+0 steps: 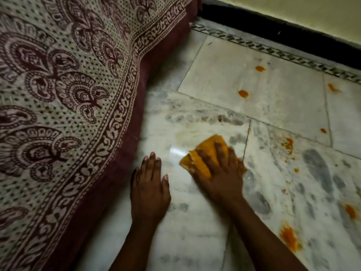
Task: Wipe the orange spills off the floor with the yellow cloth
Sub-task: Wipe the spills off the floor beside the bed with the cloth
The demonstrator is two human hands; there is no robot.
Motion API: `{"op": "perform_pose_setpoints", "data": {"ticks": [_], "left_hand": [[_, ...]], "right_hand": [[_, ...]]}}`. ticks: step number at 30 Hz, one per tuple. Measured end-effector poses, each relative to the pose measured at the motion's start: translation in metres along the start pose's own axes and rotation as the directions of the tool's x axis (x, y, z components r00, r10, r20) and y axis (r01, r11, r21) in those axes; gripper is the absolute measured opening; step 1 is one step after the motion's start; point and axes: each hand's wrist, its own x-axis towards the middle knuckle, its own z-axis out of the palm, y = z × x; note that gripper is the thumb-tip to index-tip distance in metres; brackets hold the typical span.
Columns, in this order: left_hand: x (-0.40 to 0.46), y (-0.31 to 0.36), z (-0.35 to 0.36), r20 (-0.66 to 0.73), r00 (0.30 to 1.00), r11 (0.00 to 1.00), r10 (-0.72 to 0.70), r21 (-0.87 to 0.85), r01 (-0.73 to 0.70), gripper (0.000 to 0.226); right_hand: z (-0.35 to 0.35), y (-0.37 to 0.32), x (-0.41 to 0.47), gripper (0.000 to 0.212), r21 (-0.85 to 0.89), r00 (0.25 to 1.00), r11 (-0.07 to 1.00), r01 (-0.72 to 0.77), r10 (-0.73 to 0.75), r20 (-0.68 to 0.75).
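right hand [218,173]: pressing flat, fingers spread, on cloth [203,157]
left hand [149,184]: lying open, palm down on floor [195,222]
cloth: lying mid-floor beside bedspread [58,94]
spills [290,238]: sitting right of cloth

The cloth [207,157] lies on the floor [195,222] under the right hand [220,171]. The left hand [149,186] rests flat on the floor just left of it. A bed cover [58,94] hangs down on the left. Spills [243,93] dot the floor to the right and behind the cloth, toward the wall [293,10].
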Motion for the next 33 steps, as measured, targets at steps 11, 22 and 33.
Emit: {"op": "perform_pose_setpoints", "data": {"ticks": [11,22,33], "left_hand": [[-0.003,-0.001,0.007,-0.029,0.998,0.998,0.057,0.030,-0.056,0.060],[-0.001,-0.007,0.008,-0.020,0.997,0.996,0.075,-0.053,-0.076,0.062],[0.042,0.002,0.018,0.049,0.961,0.951,0.272,-0.165,-0.261,0.059]], "right_hand": [[0.022,-0.053,0.122,0.071,0.055,0.989,0.987,-0.149,0.149,-0.010],[0.002,-0.006,0.083,0.077,0.053,0.937,0.936,-0.347,0.348,-0.010],[0.002,0.030,0.053,0.075,-0.003,0.996,0.996,0.088,-0.087,0.015]]}}
